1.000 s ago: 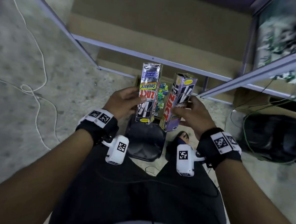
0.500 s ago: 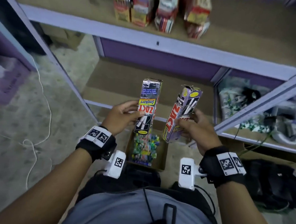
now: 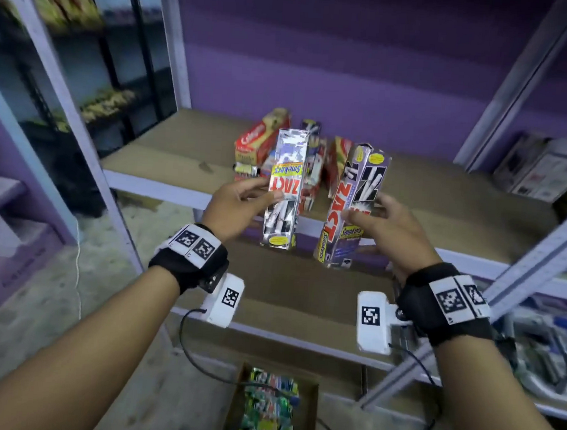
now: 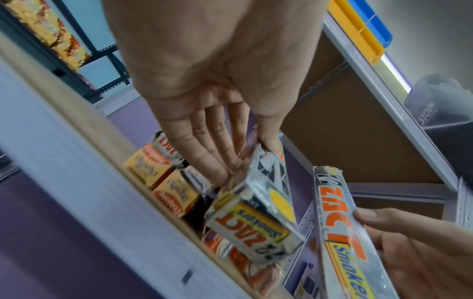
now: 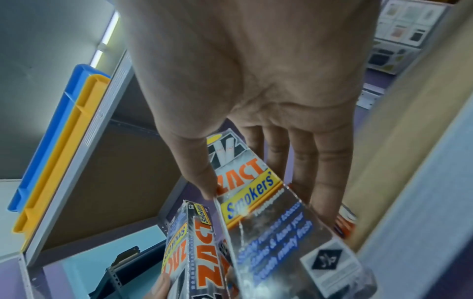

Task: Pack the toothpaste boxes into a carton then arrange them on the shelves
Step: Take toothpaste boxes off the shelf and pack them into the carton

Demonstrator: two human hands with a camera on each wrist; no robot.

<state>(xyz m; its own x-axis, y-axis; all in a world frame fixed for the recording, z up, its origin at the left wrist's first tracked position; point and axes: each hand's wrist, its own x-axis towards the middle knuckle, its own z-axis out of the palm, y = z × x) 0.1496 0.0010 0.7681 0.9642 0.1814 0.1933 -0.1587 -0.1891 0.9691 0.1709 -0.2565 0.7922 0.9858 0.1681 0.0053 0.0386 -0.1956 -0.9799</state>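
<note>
Silver toothpaste box (image 3: 284, 194) pinched upright in the left hand (image 3: 234, 208), a second, tilted box (image 3: 351, 206) gripped in the right hand (image 3: 388, 229), both before the shelf (image 3: 165, 154) holding what appear to be more toothpaste boxes (image 3: 257, 142), carton (image 3: 308, 414) on the floor below.

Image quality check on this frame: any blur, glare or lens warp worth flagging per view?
Head view: dim, shelf uprights bowed by the wide lens, carton contents soft. Left wrist view: motion smear on the shelf edge; the left hand fills the top, ZACT box print readable. Right wrist view: foil glare on the other ZACT box, right-hand shelf edge blurred.
</note>
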